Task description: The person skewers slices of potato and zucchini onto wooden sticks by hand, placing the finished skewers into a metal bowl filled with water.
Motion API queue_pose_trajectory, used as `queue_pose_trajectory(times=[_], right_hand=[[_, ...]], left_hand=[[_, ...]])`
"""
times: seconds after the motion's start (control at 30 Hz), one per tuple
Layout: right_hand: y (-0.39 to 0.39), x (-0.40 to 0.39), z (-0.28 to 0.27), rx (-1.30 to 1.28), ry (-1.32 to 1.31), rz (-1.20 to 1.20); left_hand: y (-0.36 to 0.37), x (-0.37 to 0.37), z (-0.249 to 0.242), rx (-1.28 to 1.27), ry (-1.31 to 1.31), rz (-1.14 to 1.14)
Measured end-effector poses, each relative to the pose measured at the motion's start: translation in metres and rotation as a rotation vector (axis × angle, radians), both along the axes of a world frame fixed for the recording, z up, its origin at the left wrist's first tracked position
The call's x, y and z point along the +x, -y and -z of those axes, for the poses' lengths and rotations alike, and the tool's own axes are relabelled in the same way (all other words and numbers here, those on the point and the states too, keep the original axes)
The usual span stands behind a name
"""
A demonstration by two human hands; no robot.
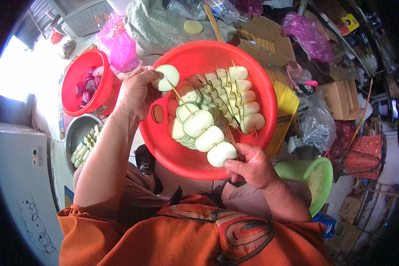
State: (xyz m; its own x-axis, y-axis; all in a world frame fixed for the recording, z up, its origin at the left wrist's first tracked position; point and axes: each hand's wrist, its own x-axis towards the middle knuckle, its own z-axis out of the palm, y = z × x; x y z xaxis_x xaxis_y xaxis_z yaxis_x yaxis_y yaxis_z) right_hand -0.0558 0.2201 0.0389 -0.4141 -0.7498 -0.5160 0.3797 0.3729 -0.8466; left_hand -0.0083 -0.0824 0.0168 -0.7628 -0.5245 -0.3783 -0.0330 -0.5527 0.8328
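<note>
My left hand (pixel 135 91) pinches a round, pale green vegetable slice (pixel 167 73) at the upper tip of a thin wooden skewer (pixel 178 95). Lower down the same skewer, several similar slices (pixel 198 123) are threaded. At its lower end, my right hand (pixel 255 166) grips by the bottom slice, fingers closed; the part of the stick inside the hand is hidden. Beneath lies a red plastic basin (pixel 164 159) holding loose slices (pixel 176 131) on the left. Several filled skewers (pixel 248 108) lie on its right side, with bare sticks (pixel 228 133) beside them.
A smaller red tub (pixel 68 84) with purple pieces and a grey bowl (pixel 71 148) with more skewers stand left. A green bucket (pixel 326 177) sits right. Cardboard (pixel 337 99), plastic bags (pixel 306 35) and a sack (pixel 148 26) crowd around. A white cabinet (pixel 22 177) stands far left.
</note>
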Motion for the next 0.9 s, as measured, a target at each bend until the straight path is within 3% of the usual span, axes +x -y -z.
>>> queue_pose_trajectory(times=[0.43, 0.6, 0.9], right_hand=[[0.003, -0.001, -0.001, 0.025, 0.006, -0.009], [0.003, -0.003, 0.0, 0.036, -0.019, -0.019], [0.003, -0.002, 0.002, 0.03, -0.027, -0.026]], left_hand=[[-0.002, 0.003, -0.009, -0.082, -0.029, -0.079], [-0.015, 0.004, -0.01, -0.173, -0.085, 0.035], [-0.022, 0.001, -0.013, -0.062, 0.037, -0.032]])
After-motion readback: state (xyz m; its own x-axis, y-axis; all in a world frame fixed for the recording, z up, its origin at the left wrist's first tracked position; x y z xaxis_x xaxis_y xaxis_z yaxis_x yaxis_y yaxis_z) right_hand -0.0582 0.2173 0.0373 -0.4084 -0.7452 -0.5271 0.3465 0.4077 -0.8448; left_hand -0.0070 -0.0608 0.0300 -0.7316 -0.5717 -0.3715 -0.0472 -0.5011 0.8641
